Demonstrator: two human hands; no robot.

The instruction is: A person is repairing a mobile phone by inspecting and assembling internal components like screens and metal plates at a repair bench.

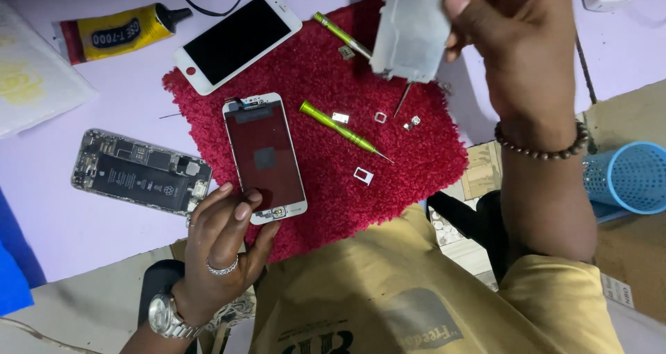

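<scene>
Red mat [416,146]: left hand [223,246] touches screen panel [264,156]; right hand [524,48] grips cloth [411,28].

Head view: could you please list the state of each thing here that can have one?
Screen panel: lying back side up on the red mat, left hand touching its lower end.
White phone: face up, screen dark.
Phone body: opened, battery and boards exposed.
Glue tube: capped, lying flat.
Green screwdrivers: lying loose on the mat.
Grey sheet: held up in the right hand.
</scene>
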